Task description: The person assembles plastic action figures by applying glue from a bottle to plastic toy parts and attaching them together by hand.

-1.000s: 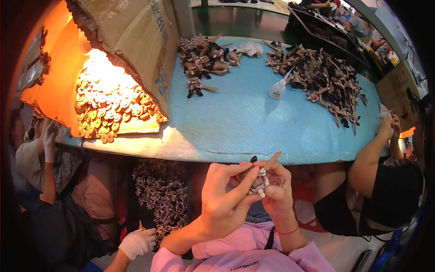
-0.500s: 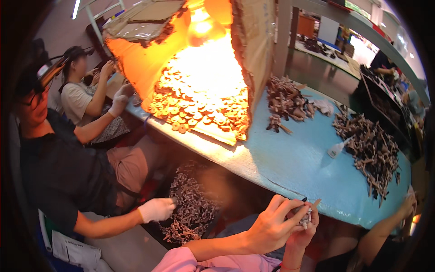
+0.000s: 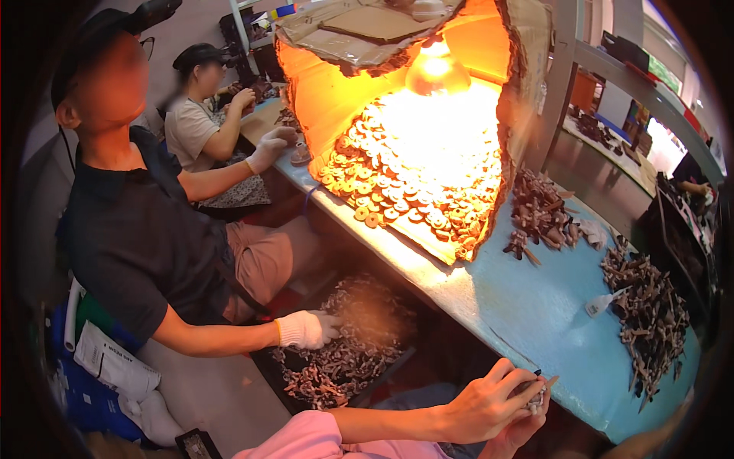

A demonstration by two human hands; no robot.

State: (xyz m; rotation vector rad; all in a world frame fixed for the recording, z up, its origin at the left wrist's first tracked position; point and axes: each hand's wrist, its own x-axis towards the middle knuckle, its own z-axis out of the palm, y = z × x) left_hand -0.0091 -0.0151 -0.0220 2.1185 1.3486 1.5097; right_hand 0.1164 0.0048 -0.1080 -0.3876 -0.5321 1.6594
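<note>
**A:** At the near edge of the blue counter (image 3: 535, 306), low in the head view, both of the person's hands meet. Left hand (image 3: 482, 405) has its grip pinched on a small pale part (image 3: 537, 396), with a thin dark stick (image 3: 544, 380) poking up beside it. Right hand (image 3: 520, 432) sits underneath, mostly hidden; whether its grip is clenched I cannot tell.

**B:** So the part is off the counter?

**A:** Yes, held in the air just short of the counter's edge, above the lap.

**B:** Risks?

**A:** My judgement: the part is tiny and pinched at the fingertips, so a slip would drop it toward the dark tray of small pieces (image 3: 336, 359) below, where it would be lost. A co-worker's white-gloved hand (image 3: 306, 330) rests in that tray, near enough to be bumped. The lit lamp (image 3: 436, 69) inside the cardboard hood (image 3: 527, 69) looks hot; cardboard that near is a fire worry.

**B:** Packages, labels?

**A:** Hood is brown corrugated card, torn at the edges, glowing orange inside over a layer of pale ring-shaped discs (image 3: 413, 183). Small white squeeze bottle (image 3: 600, 304) lies on its side between two heaps of dark parts (image 3: 539, 214) (image 3: 650, 314). Far left, by the co-worker's seat, a white printed bag (image 3: 115, 363) lies against a blue crate (image 3: 92, 398); print too small to matter.
</note>
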